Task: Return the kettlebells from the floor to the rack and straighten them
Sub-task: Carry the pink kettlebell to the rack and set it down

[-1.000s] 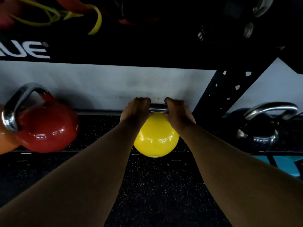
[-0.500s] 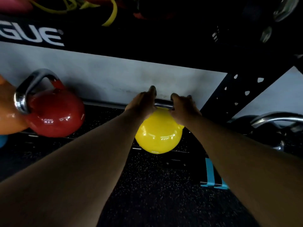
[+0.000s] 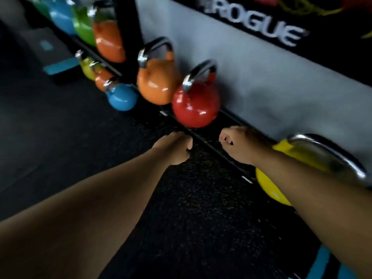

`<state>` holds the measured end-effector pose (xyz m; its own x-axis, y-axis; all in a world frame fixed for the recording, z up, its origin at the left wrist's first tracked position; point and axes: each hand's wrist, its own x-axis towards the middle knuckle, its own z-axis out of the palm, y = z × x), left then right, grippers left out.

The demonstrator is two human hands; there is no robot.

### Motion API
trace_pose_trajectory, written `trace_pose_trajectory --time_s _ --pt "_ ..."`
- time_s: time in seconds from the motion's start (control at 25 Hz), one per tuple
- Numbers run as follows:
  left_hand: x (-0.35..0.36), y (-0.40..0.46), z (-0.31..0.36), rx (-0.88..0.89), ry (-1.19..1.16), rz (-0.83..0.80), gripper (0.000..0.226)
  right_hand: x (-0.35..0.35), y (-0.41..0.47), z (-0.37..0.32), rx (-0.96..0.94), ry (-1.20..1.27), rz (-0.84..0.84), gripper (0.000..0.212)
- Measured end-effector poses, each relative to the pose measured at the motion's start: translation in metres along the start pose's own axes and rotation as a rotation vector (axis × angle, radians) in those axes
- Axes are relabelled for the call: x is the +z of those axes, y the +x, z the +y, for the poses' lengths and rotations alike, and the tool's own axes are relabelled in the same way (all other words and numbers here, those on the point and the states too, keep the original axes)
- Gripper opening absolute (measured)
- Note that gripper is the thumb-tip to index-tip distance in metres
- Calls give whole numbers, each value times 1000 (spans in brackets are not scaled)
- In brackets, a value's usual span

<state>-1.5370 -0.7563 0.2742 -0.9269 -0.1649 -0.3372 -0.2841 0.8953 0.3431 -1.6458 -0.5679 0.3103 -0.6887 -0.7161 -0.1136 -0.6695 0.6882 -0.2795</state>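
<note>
Both grips are empty: the left hand (image 3: 174, 150) is curled loosely over the dark floor (image 3: 70, 137), and the right hand (image 3: 240, 146) is half curled too, holding nothing. Farther left, a small blue kettlebell (image 3: 121, 96) sits on the floor by the rack post (image 3: 128, 33). Next come an orange kettlebell (image 3: 158, 81) and a red kettlebell (image 3: 195, 106), side by side on the low rack shelf (image 3: 203, 137). On the right, a yellow kettlebell (image 3: 291, 152) rests there, partly behind the right arm.
</note>
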Motion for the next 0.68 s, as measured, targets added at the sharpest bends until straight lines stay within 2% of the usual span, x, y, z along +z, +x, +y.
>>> trace_pose_trajectory --time_s 0.16,0.32,0.4,0.68 --pt "30 -116 -127 -290 -103 -95 31 63 8 -126 -162 42 -229 14" --pt "82 -248 -219 -493 -256 -59 26 134 -17 -252 -347 -11 -437 17" --pt "124 -349 -267 -638 -342 -39 25 188 -51 -345 -480 -34 -551 16" --pt "241 -625 -356 -1001 -494 75 26 337 -196 -579 -758 -177 -858 16"
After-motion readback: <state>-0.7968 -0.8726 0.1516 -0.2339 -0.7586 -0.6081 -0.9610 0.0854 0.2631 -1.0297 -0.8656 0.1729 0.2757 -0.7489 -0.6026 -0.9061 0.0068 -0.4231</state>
